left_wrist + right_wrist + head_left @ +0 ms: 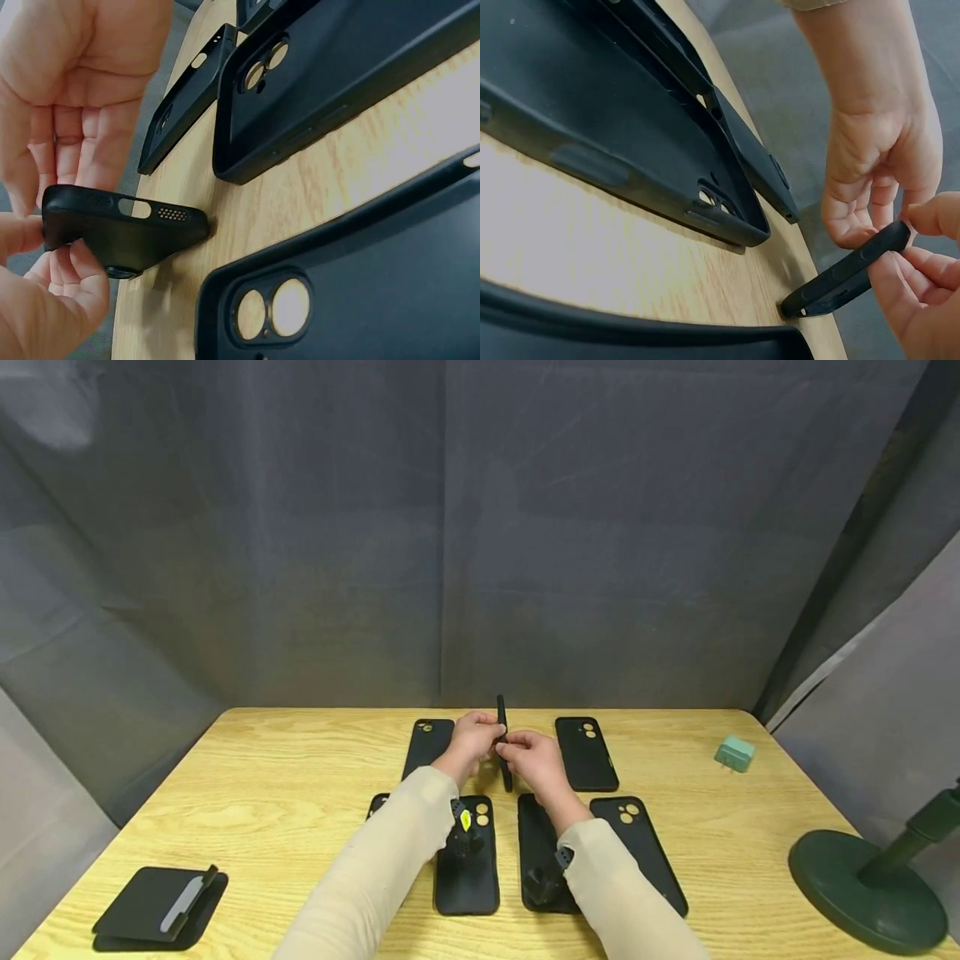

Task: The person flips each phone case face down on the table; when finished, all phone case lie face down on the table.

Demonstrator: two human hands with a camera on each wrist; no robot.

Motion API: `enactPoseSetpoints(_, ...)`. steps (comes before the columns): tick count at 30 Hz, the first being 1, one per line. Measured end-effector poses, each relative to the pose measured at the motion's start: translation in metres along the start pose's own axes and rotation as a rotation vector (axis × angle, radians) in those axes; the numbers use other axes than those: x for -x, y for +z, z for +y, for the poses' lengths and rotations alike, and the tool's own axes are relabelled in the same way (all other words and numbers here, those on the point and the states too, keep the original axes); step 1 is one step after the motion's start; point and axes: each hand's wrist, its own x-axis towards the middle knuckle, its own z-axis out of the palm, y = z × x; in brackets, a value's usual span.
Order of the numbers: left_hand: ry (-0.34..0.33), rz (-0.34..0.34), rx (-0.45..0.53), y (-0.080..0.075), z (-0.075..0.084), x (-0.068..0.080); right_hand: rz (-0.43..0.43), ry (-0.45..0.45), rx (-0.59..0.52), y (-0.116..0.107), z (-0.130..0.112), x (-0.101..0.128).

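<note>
We see the left hand (468, 747) and the right hand (536, 762) both pinching the upper edge of one case (142, 241), so it lies directly between them, neither being nearer. It stands on its side, with long axis pointing away from the person, above other cases (587, 756).

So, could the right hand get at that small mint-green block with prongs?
Probably yes, once the right hand releases its thin black phone case; only a flat black phone case lies between it and the block.
</note>
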Motion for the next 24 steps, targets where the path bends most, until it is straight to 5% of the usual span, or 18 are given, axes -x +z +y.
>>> enactPoseSetpoints(9,0.000,-0.004,-0.005,-0.001,0.000,0.002,-0.027,0.032,0.026,0.002,-0.002,0.000)
enactPoseSetpoints(24,-0.013,-0.032,0.143,-0.011,-0.011,0.004,0.029,0.077,0.134,-0.005,-0.011,-0.001)
